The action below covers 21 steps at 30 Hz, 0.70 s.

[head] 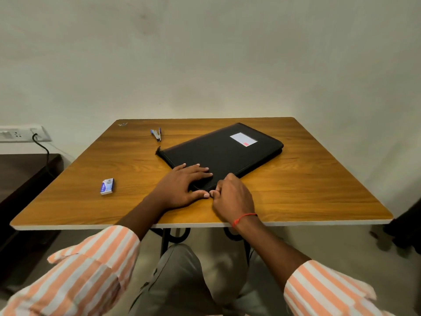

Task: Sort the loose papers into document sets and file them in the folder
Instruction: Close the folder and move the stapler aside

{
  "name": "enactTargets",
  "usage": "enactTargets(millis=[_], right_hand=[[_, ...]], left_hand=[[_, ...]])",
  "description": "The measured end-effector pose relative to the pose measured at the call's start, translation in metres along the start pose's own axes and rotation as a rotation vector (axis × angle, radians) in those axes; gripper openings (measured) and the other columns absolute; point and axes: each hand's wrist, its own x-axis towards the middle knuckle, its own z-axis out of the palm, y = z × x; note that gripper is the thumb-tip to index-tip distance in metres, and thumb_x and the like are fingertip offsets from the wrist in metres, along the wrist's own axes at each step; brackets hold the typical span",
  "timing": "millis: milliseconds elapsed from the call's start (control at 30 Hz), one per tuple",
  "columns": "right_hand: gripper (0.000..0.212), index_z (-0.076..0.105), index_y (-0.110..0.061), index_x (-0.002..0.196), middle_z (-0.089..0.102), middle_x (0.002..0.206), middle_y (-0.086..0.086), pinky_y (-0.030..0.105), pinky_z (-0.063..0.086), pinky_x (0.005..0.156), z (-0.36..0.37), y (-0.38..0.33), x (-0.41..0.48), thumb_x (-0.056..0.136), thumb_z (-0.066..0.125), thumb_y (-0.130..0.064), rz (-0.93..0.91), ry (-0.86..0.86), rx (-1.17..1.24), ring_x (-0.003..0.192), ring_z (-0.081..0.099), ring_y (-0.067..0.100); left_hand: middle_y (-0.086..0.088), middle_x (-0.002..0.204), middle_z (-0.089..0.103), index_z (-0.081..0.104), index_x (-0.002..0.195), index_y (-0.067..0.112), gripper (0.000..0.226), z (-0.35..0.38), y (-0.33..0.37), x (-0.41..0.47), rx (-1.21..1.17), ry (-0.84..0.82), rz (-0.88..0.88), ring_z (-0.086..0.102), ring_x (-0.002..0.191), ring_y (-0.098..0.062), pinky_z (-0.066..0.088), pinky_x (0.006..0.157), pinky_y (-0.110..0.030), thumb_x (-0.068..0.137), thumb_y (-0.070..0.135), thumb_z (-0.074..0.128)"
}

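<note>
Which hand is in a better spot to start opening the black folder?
Right, probably. The right hand has its fingers curled at the near corner of the black folder, seemingly pinching its edge. The left hand lies flat on the cover, steadying it.

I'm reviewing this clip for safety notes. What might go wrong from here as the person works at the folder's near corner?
1. The right hand pinches at the black zip folder's near corner. What it grips is hidden, so the fingers may slip or a zip may snag.
2. Only the left hand, pressing flat on that corner, steadies the folder. A hard pull might swing or skid it on the wooden table.
</note>
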Motion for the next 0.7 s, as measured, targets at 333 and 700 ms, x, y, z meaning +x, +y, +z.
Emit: enactTargets(millis=[333, 700], right_hand=[[0.016, 0.067, -0.026, 0.087, 0.057, 0.104, -0.002, 0.034, 0.058, 0.078, -0.027, 0.09, 0.056, 0.092, 0.067, -0.041, 0.224, -0.012, 0.001, 0.082, 0.059, 0.01], [0.019, 0.067, -0.018, 0.098, 0.064, 0.095, 0.002, 0.037, 0.056, 0.073, -0.016, 0.07, 0.047, 0.099, 0.058, -0.035, 0.217, 0.022, -0.105, 0.085, 0.062, 0.02]], left_hand=[[0.014, 0.158, 0.039, 0.05, 0.146, 0.036, 0.064, 0.002, -0.009, -0.005, -0.056, 0.038, 0.039, 0.023, 0.151, -0.006, 0.014, 0.126, -0.041, 0.093, 0.071, 0.045], [0.003, 0.163, 0.035, 0.035, 0.156, 0.03, 0.06, 0.003, -0.006, 0.018, 0.053, 0.144, -0.308, 0.019, 0.154, -0.019, 0.016, 0.127, -0.041, 0.1, 0.04, 0.056]])
